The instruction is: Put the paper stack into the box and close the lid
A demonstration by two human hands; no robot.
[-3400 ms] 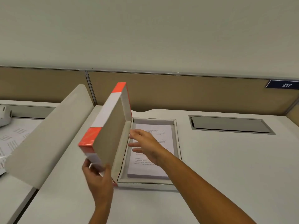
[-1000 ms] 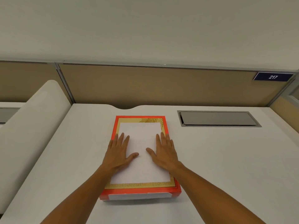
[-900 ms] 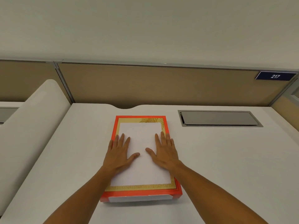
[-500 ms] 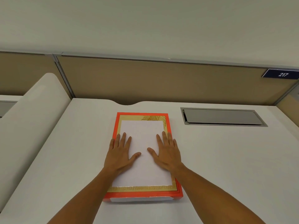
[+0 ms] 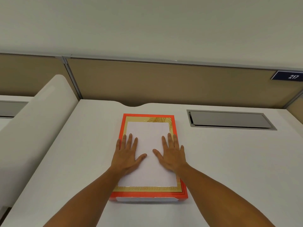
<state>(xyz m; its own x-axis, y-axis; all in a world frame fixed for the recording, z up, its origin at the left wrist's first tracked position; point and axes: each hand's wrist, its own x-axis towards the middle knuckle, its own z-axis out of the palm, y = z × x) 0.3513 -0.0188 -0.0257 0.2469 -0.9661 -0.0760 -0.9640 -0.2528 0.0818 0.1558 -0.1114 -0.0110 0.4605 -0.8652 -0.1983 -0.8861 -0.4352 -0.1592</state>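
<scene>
The box [image 5: 148, 126] lies flat in the middle of the white desk [image 5: 229, 161] with its lid down; the lid is orange-edged with a gold border and a white centre panel. My left hand [image 5: 127, 154] rests palm-down on the lid's left half, fingers spread. My right hand [image 5: 171, 154] rests the same way on the right half. Neither hand grips anything. The paper stack is hidden inside the box.
A grey cable hatch [image 5: 229, 119] is set into the desk to the right of the box. A rounded white divider [image 5: 37, 122] runs along the desk's left side. A tan partition [image 5: 164, 82] with a blue "217" sign [image 5: 289, 76] stands behind.
The lid, held upright over the open box 3.4 s ago, is now closed. Both hands have lain flat on it for the last second; only the view has shifted slightly.
</scene>
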